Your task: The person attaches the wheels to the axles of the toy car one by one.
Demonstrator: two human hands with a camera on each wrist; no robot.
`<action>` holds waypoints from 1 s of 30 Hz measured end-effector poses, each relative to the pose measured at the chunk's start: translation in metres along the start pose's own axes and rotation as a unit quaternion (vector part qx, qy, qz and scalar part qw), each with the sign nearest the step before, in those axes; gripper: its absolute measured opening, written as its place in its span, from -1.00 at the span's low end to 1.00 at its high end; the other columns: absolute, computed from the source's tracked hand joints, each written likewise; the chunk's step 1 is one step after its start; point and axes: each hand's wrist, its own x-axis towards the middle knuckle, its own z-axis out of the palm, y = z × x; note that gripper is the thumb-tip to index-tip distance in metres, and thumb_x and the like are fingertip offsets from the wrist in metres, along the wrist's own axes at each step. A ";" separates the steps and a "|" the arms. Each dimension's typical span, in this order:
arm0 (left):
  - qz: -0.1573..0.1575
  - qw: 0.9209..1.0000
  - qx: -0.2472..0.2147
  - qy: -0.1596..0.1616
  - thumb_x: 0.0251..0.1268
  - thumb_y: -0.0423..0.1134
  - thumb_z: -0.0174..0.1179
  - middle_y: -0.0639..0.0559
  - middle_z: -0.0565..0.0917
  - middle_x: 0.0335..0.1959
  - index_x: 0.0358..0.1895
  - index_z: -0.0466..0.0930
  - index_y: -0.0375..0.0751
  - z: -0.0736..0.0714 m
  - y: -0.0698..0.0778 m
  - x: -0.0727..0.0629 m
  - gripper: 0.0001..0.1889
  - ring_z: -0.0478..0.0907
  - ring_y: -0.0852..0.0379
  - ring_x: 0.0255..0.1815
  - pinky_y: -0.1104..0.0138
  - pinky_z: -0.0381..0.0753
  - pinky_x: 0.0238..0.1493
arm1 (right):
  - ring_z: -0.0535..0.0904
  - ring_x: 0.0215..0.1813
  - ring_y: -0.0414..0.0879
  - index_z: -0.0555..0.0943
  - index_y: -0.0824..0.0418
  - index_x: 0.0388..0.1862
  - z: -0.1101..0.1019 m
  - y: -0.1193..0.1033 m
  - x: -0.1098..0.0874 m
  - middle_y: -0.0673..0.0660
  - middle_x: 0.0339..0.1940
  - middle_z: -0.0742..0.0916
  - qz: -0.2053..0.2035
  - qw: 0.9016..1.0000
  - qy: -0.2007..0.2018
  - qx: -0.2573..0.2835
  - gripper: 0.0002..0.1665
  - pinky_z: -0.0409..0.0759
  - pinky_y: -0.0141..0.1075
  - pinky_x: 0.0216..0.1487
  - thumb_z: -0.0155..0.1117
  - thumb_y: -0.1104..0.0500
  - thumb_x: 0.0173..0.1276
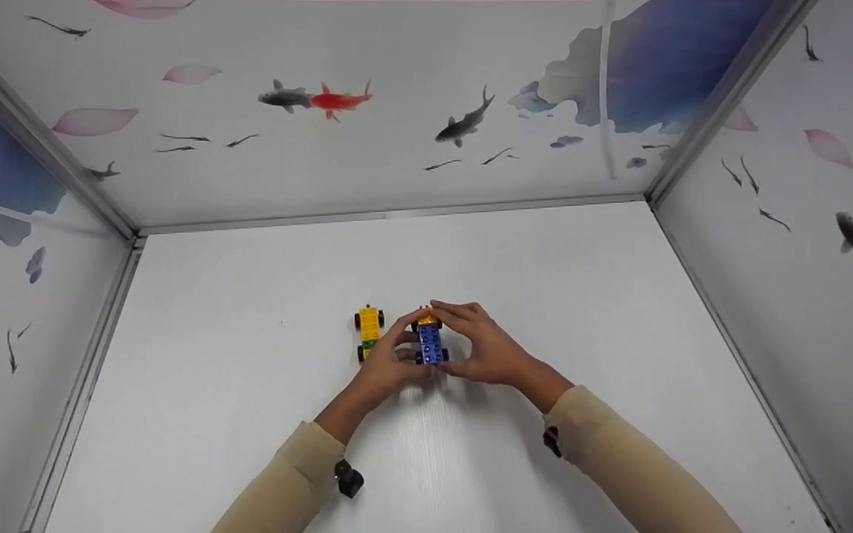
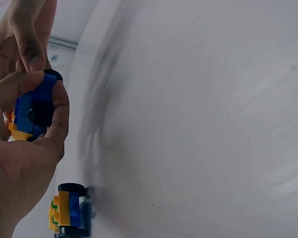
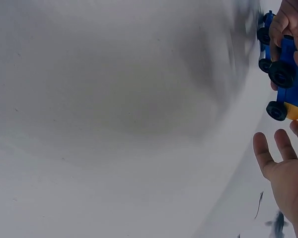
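Note:
A blue toy car (image 1: 430, 345) with black wheels and a yellow brick (image 1: 427, 320) at its far end is between both hands. My left hand (image 1: 388, 361) grips its side, thumb and fingers round the blue body (image 2: 34, 106). From the other side my right hand (image 1: 492, 348) pinches it lengthwise, index finger at the yellow end and thumb at the near end. In the right wrist view the other right fingers (image 3: 284, 144) spread apart, off the car. Just left of the left hand stands a second toy car (image 1: 369, 326), with yellow and green bricks on top and a blue base (image 2: 74, 209).
The white tabletop (image 1: 249, 414) is bounded by a back wall (image 1: 397, 163) and side walls printed with fish and petals. Metal edging (image 1: 389, 214) runs along the back. Black wrist devices (image 1: 349, 480) sit at the beige sleeves (image 1: 286, 474).

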 end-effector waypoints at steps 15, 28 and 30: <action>-0.019 0.999 -0.017 -0.019 0.25 -0.35 0.58 -0.30 0.39 0.65 0.77 0.15 0.49 0.000 -0.006 0.000 0.14 0.56 -0.33 0.53 -0.06 0.73 0.41 | 0.37 0.50 0.16 0.29 0.14 0.80 0.007 0.006 0.011 0.15 0.71 0.49 0.034 0.999 -0.020 -0.008 0.21 0.60 0.15 0.53 0.74 0.04 0.27; -0.038 0.999 -0.002 -0.022 0.44 -0.25 0.49 -0.25 0.38 0.68 0.80 0.13 0.31 0.000 0.001 -0.008 0.00 0.68 -0.26 0.43 0.03 0.86 0.16 | 0.32 0.51 0.18 0.33 0.16 0.78 0.010 0.027 0.016 0.15 0.74 0.43 0.074 0.997 -0.009 -0.002 0.13 0.56 0.19 0.57 0.70 0.14 0.31; -0.038 0.999 0.005 -0.022 0.46 -0.23 0.48 -0.25 0.39 0.68 0.80 0.14 0.29 -0.001 0.001 -0.008 -0.03 0.66 -0.28 0.46 0.00 0.86 0.19 | 0.31 0.51 0.19 0.32 0.16 0.78 0.009 0.028 0.017 0.15 0.74 0.43 0.080 0.997 -0.009 0.000 0.13 0.54 0.20 0.58 0.69 0.15 0.32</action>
